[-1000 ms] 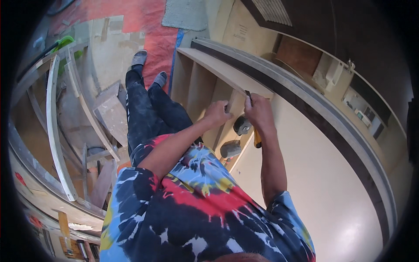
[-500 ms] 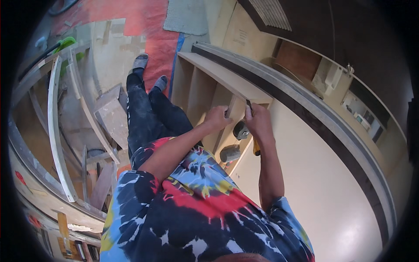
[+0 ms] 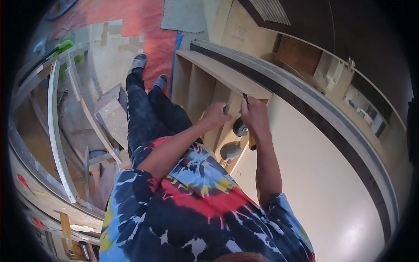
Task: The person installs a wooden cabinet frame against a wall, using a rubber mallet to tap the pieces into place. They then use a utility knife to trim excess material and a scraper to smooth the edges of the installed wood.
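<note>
My right hand (image 3: 255,115) is closed round a cutter knife (image 3: 252,142); its narrow dark blade end sticks up past the thumb, and its yellow-and-black end shows below the palm. To its left, my left hand (image 3: 214,116) is closed, with something small and dark at the fingertips that I cannot make out. Both hands are over the pale wooden shelf unit (image 3: 207,65), near the edge of its top board. A black rounded object (image 3: 239,126) and a grey cylinder (image 3: 230,150) sit in the unit below my hands.
A broad cream panel (image 3: 314,174) lies to the right, bordered by a dark strip and grey rail (image 3: 323,107). At the left stand wooden frame pieces (image 3: 54,126) and a dusty box (image 3: 111,111). Red sheeting (image 3: 150,48) covers floor beyond my feet.
My right hand has shifted slightly up and left with the cutter knife, tilting it a little. My left hand has moved slightly left. The view has shifted a little.
</note>
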### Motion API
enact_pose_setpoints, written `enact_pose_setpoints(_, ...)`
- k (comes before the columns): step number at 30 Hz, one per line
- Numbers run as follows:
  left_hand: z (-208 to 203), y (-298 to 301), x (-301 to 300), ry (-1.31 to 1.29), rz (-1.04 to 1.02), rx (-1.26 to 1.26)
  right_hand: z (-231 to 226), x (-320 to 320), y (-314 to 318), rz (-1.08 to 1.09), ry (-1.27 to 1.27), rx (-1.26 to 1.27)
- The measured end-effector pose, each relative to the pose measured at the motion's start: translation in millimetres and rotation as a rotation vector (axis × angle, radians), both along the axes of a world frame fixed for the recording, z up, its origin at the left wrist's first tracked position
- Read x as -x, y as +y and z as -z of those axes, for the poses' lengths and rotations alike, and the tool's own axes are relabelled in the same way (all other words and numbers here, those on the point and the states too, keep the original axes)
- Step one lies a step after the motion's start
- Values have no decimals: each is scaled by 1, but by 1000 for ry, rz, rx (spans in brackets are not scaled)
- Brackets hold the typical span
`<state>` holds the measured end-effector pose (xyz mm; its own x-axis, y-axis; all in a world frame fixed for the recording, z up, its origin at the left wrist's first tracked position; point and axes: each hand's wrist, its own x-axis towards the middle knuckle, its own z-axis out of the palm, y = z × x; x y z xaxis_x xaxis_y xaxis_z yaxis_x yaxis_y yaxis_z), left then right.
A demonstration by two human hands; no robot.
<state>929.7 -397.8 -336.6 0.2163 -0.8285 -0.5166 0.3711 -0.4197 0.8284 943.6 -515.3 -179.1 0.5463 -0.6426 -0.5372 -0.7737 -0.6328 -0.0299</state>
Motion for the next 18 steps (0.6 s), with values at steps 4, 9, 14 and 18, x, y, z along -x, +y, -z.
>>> enact_pose_setpoints(4, -5, 0, -8, 11, 32, -41, -4, 0, 2, -28, 4, 17)
enact_pose_setpoints(9, -13, 0, -14, 136, 95, -94, 7, 14, 1, 10, -55, 27)
enact_pose_setpoints(14, -4, -1, -6, 7, 34, -12, -3, 9, 4, 48, 4, 4)
enact_pose_setpoints(18, -10, -1, -10, 42, 92, -51, 4, 19, 5, 14, -91, 14)
